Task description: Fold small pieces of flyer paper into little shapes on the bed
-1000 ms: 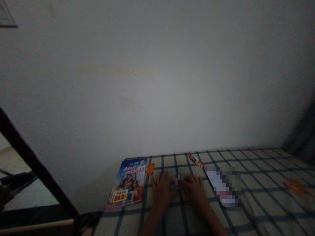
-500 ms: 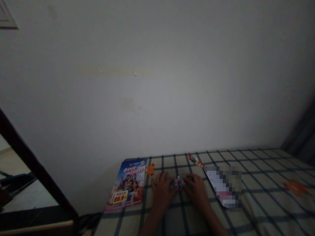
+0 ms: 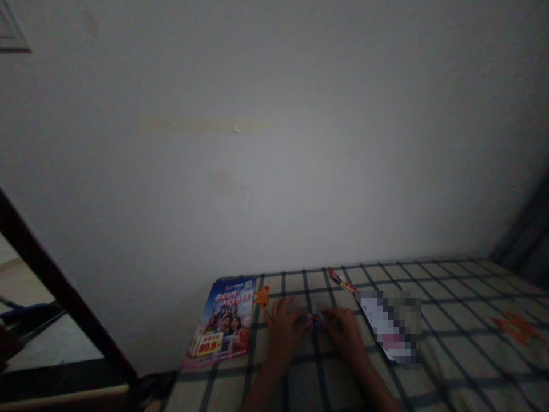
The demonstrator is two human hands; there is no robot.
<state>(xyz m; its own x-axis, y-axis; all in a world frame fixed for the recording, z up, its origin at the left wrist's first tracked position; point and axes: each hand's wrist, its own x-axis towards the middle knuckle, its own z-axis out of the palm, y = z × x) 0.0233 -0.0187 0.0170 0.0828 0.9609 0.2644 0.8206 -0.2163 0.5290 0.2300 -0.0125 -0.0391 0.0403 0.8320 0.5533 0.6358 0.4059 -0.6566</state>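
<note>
Right hand (image 3: 345, 330) fingertips are now meeting the small colourful packet (image 3: 314, 321), having shifted inward since half a second ago. From the head view, the packet is lying at three o'clock from the left hand (image 3: 283, 336) and nine from the right, and both thumbs and forefingers seem to be pinching its ends. Brochures (image 3: 225, 320) are resting at the left hand's nine o'clock.

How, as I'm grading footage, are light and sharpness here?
Head view: dim overall, wall brightest mid-frame; small object between left hand and right hand blurry; big price on the flyer readable; blocky pixels over much of the pale object.
</note>
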